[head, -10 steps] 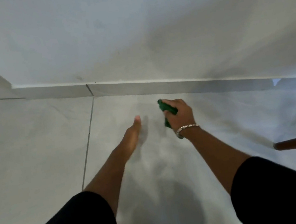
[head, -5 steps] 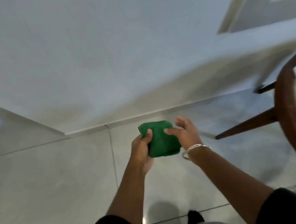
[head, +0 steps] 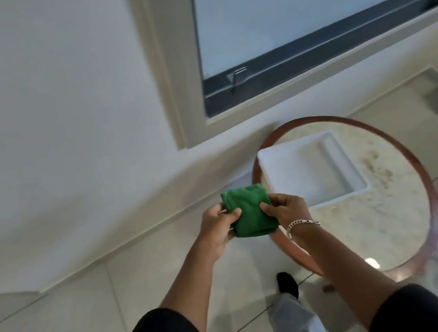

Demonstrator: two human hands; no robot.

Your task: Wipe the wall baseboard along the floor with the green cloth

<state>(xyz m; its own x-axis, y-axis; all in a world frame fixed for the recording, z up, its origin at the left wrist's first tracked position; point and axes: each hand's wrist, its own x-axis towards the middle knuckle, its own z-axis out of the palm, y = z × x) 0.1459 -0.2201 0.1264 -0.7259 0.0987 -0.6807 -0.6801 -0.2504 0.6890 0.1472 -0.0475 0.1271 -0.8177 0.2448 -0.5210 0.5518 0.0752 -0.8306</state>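
The green cloth (head: 249,212) is folded into a thick pad and held up in front of me, well above the floor. My left hand (head: 217,227) pinches its left edge and my right hand (head: 285,208), with a silver bracelet at the wrist, pinches its right edge. The pale baseboard (head: 127,243) runs diagonally along the foot of the white wall, beyond and below the cloth, apart from it.
A round table (head: 430,191) with a brown wooden rim stands to the right, a white tray (head: 292,172) lying on it. A window (head: 302,11) is set in the wall above. Glossy tiled floor (head: 66,330) spreads on the left. My foot (head: 286,283) shows below.
I have risen from near the floor. The cloth has come away from the baseboard, my left hand has joined the right on it, and the table and window have come into view.
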